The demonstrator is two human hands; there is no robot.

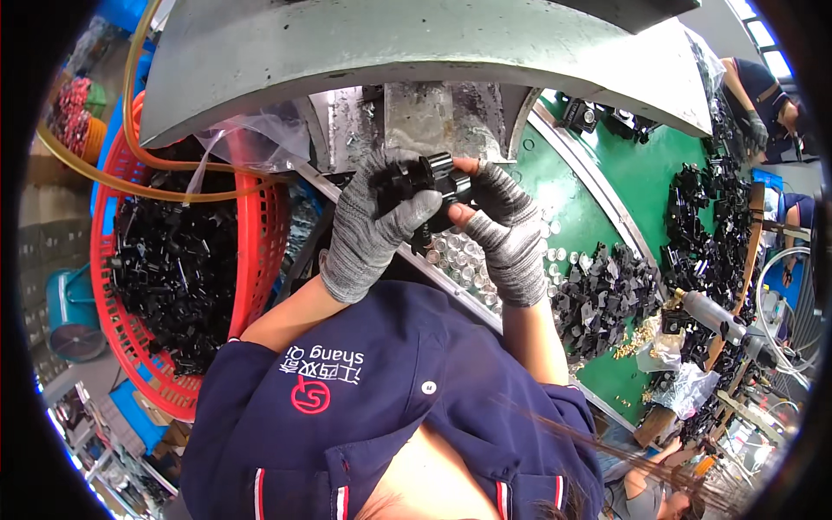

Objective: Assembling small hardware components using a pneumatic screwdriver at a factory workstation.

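Observation:
In front of my chest, both gloved hands are closed on a glossy black plastic part (436, 166) with rounded, tube-like sections. My left hand (368, 221), in a grey knit glove, grips its left side with the thumb laid across it. My right hand (504, 217), in a grey glove with bare fingertips, pinches its right side. The fingers hide much of the part, so I cannot tell whether it is one piece or two. Just below the hands, small clear round pieces (464, 258) lie scattered on the green tabletop (563, 186).
A red plastic basket (251, 260) full of black parts stands at my left, with a yellowish hose above. A grey machine housing (416, 39) arches ahead. Black pieces (607, 299), small brass-coloured bits (637, 338) and a power screwdriver (715, 316) are at right. Other people work beyond.

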